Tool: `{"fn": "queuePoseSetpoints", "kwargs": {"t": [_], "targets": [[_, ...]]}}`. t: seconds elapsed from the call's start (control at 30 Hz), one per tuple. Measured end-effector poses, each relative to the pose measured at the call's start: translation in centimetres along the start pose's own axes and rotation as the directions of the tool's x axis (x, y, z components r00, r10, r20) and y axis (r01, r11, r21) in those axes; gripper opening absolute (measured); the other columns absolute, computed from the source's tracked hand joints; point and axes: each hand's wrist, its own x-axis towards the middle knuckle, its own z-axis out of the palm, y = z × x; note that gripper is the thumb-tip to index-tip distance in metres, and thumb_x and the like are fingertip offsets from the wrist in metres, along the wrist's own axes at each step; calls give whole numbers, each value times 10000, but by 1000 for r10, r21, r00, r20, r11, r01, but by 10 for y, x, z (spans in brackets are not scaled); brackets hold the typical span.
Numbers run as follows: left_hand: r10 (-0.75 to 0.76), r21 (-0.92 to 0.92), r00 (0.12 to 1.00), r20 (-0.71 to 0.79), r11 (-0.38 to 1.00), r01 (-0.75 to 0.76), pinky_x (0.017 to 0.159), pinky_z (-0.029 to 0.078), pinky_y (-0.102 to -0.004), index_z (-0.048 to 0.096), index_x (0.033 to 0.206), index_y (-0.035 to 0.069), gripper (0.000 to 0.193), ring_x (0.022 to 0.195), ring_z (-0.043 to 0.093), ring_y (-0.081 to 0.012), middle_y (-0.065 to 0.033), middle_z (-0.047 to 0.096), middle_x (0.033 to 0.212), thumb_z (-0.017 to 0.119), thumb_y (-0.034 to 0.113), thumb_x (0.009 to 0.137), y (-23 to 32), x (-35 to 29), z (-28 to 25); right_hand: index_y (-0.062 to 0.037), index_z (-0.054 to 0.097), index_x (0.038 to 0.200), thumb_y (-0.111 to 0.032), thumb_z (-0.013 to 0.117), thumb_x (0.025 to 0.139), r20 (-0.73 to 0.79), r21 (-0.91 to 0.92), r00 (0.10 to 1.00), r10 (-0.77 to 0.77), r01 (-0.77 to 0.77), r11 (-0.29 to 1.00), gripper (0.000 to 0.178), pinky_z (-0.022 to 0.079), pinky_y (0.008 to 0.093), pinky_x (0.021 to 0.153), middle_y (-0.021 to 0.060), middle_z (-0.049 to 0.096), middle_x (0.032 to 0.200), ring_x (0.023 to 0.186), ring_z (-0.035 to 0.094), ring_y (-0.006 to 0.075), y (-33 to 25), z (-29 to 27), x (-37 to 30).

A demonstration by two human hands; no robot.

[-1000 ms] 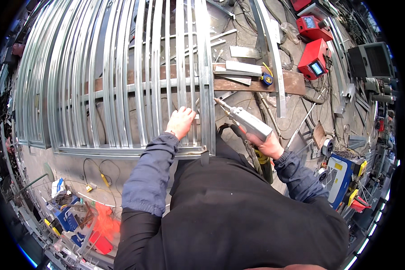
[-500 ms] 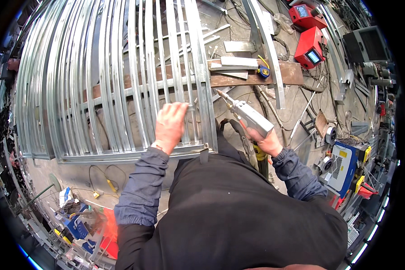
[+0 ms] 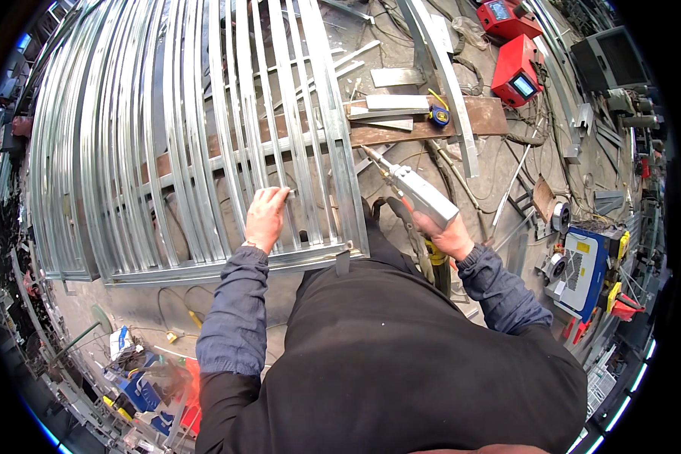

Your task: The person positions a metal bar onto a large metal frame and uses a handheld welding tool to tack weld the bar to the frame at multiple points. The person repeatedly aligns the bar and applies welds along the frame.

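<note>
My right hand (image 3: 448, 236) is wrapped round the grip of a grey handheld welding gun (image 3: 422, 193), its copper-coloured nozzle slanting up and left toward the frame's edge. Cables run down from the gun. My left hand (image 3: 265, 218) is over the shiny metal frame of long parallel bars (image 3: 238, 113), its fingers curled and pressed together. A small pale edge shows at the fingertips, but whether it is a loose piece or part of a bar is unclear. The frame's near rail (image 3: 227, 266) runs between my left forearm and the bars.
Right of the frame, a rusty beam (image 3: 480, 115) carries metal offcuts (image 3: 397, 101) and a blue tape measure (image 3: 439, 115). Beyond stand red machines (image 3: 516, 72). Cables and metal strips litter the floor. A blue-and-white machine (image 3: 583, 272) stands at right.
My left hand has moved left and nearer to me along the bars, and its fingers have curled in. The right hand and welding gun have hardly moved. The view has shifted slightly.
</note>
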Motion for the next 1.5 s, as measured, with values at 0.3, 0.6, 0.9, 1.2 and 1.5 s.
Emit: {"fn": "queuePoseSetpoints", "kwargs": {"t": [0.3,0.6,0.9,1.2,1.5], "targets": [[46,67,983,179,996,-59,1030,531,-417,722,1245,73,322,1165,629,-308,-76,701,1207,662,56,930,-4,-12,54,41,526,1532,-148,789,968,36,-144,984,-174,177,974,650,462,344,1149,170,649,1470,1334,628,235,6,5,2],[-641,-337,756,131,689,642,1154,478,-448,364,1597,-39,763,1303,607,-388,-232,598,1437,674,63,908,4,-45,76,21,546,1521,-111,791,948,62,-196,971,-230,238,951,636,475,349,1146,176,654,1470,1351,641,256,1,11,6],[-832,-579,542,124,383,720,1023,537,-394,367,1590,-42,753,1167,684,-268,-198,671,1343,635,20,889,14,-49,104,32,539,1519,-106,793,942,137,-228,955,-262,288,930,645,486,339,1129,171,662,1453,1330,648,250,-7,15,13],[-697,-711,616,366,217,668,970,547,-325,432,1567,-34,690,1084,704,-190,-156,723,1250,658,-2,915,-13,-51,90,10,539,1516,-121,795,925,268,-367,907,-326,409,836,657,522,346,1091,180,673,1419,1265,689,295,-19,13,19],[-570,-571,524,633,113,813,810,593,-346,511,1563,-19,622,1033,697,-209,-154,710,1252,573,125,961,-42,-15,50,-69,550,1525,-212,757,958,683,-416,731,-14,404,815,620,562,365,999,160,731,1307,1132,730,322,-48,50,52]]}}
